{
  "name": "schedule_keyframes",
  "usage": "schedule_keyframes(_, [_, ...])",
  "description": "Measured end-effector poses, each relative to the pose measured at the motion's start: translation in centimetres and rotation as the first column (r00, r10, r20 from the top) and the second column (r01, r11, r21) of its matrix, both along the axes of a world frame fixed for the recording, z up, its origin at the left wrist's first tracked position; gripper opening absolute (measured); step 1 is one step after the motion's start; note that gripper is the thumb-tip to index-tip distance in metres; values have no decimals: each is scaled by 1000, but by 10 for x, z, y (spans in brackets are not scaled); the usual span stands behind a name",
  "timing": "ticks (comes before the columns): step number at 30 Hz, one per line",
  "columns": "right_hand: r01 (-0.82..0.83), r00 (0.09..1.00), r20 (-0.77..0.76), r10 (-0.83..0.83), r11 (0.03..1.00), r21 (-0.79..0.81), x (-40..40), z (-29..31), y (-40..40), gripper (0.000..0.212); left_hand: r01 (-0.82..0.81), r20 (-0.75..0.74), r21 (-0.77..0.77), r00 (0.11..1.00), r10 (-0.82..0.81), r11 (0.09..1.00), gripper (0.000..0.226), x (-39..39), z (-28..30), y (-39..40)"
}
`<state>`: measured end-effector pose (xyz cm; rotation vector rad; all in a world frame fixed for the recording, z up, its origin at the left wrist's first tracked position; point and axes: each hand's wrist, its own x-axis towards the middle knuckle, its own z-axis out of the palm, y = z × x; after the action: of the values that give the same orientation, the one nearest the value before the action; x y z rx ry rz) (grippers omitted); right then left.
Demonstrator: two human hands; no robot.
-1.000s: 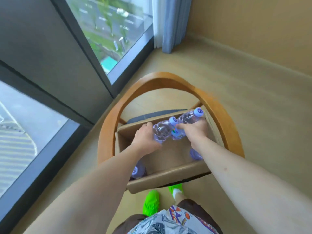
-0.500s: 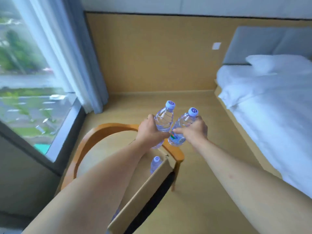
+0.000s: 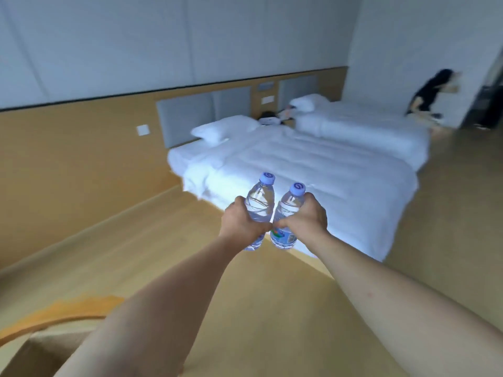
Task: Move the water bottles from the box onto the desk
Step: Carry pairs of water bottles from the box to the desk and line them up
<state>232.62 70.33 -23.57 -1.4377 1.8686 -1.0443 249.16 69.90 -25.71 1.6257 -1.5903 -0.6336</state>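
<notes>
I hold two clear water bottles with pale purple caps upright in front of me, side by side and nearly touching. My left hand (image 3: 241, 223) grips the left bottle (image 3: 260, 202) around its middle. My right hand (image 3: 306, 220) grips the right bottle (image 3: 288, 210), which shows a blue and green label near its base. Both bottles hang in the air over the wooden floor, in front of the near bed. A corner of the cardboard box (image 3: 38, 349) shows at the bottom left, behind my left forearm. No desk is in view.
Two white beds stand ahead, the near bed (image 3: 313, 170) and the far bed (image 3: 362, 126). A curved wooden chair rim (image 3: 60, 312) sits at the lower left by the box. Another person (image 3: 427, 95) is at the far right near a doorway. Wooden floor lies all around.
The view has swung right, from the window and chair to the beds. Both hands have lifted the two bottles out of the box and carried them away from it.
</notes>
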Motion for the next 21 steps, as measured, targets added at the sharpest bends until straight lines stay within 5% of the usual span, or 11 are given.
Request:
schedule_keyframes(9, [364,931,70,-359,929,-69,-303,15,85,78,356,9,-46,934,-356,933,63,-312,12,23])
schedule_keyframes(21, [800,595,103,-797,599,12,-591,-3,241,71,768,-14,26,640,-768,639,63,-651,1,99])
